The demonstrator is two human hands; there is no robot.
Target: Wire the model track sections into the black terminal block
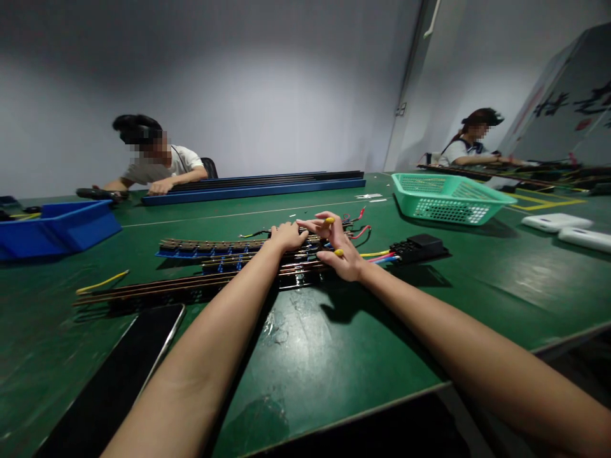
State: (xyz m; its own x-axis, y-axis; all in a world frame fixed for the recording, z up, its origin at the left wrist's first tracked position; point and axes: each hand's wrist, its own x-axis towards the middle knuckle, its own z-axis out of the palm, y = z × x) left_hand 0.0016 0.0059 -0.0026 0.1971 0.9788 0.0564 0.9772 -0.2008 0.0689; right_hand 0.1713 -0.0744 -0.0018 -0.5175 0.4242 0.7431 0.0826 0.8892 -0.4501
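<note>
Green table (482, 273), dark metal-barred strips (153, 289) across its middle, left hand (287, 237) palm-down over them, grip untellable, right hand (345, 256) beside it, thumb and fingers wide: uneven pressure could skew the strips, a rightward sweep snag the loose red lead (361, 213) just beyond.

Shiny and smooth.
Looks glossy on the flat green tabletop (310, 350), metallic on long copper-coloured rods (157, 287), smooth plastic on the perforated mint-green basket (449, 208), far right.
</note>
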